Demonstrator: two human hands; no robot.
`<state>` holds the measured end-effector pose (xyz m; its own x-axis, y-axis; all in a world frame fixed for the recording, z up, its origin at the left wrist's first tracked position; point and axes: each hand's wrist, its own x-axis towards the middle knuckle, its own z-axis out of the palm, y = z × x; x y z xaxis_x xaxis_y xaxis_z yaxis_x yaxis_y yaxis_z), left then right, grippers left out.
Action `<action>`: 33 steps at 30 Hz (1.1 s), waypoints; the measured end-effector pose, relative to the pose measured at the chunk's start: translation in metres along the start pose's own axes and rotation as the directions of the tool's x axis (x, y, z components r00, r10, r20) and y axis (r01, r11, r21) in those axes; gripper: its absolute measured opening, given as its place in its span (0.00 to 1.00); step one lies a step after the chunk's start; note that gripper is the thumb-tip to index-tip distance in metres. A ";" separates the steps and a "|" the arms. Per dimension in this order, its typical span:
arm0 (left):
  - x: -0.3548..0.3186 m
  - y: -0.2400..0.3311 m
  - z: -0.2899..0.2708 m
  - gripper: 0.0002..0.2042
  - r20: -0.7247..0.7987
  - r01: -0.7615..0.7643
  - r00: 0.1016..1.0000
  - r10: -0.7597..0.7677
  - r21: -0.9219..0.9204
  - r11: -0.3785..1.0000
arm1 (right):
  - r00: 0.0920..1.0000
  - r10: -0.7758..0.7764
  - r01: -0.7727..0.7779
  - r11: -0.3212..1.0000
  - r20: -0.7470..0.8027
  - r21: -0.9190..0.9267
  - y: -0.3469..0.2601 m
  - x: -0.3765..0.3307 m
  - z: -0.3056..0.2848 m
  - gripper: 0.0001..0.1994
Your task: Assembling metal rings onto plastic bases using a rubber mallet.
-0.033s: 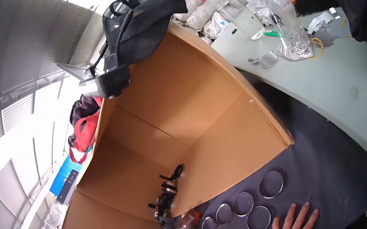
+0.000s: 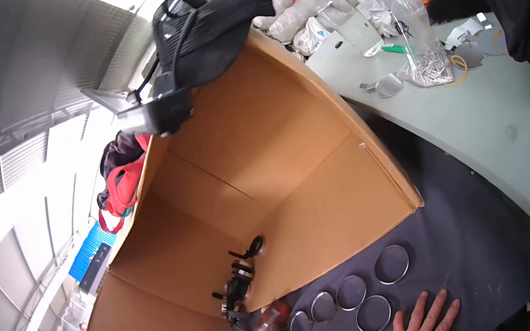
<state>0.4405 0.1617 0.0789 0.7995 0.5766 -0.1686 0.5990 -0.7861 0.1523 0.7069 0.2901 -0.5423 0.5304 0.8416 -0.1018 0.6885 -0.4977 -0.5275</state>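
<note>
My right hand (image 2: 423, 328) lies palm down on a dark grey cloth (image 2: 469, 257), its fingers spread and holding nothing. Left of it, beside the thumb, lies a thin silver metal ring (image 2: 390, 325). Several similar rings, among them a larger ring (image 2: 409, 269), are scattered on the cloth apart from the fingers. Farther left rests a mallet (image 2: 274, 318) with a reddish-brown head, its handle running to the lower edge. Beyond its head, several black parts with small levers (image 2: 238, 287) sit in the near corner of an open cardboard box (image 2: 316, 216). My left hand is out of view.
On the right, a pale green table (image 2: 481, 106) bears a clear bag of small metal pieces (image 2: 431, 69), round metal discs and a black-bristled brush (image 2: 456, 2). A black mesh cap (image 2: 211, 22) with a device hangs over the box's far left rim. Sacks are stacked behind.
My view has shifted very slightly. The hand, rings and mallet keep their places.
</note>
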 end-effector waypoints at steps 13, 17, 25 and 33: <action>-0.013 -0.027 0.013 0.47 -0.171 -0.036 0.984 0.051 0.094 0.995 | 0.970 0.049 -0.075 0.992 -0.238 -0.100 0.009 -0.202 -0.235 0.27; -0.003 -0.018 0.009 0.48 -0.234 -0.083 0.967 0.104 0.099 0.992 | 0.941 0.247 -0.279 0.953 -0.232 -0.117 -0.041 -0.263 -0.315 0.11; -0.003 -0.017 0.027 0.48 -0.199 0.008 0.980 0.023 0.154 0.988 | 0.901 0.398 -0.363 0.910 0.175 -0.198 -0.055 -0.347 -0.291 0.11; 0.000 -0.011 0.020 0.46 -0.234 -0.080 0.968 0.092 0.060 0.995 | 0.943 0.327 -0.294 0.727 -0.064 -0.620 -0.029 -0.278 -0.222 0.12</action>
<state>0.4335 0.1658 0.0580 0.8396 0.5376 0.0784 0.5291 -0.8419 0.1065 0.6491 0.0241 -0.3116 0.7567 0.6177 -0.2143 0.6516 -0.7393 0.1697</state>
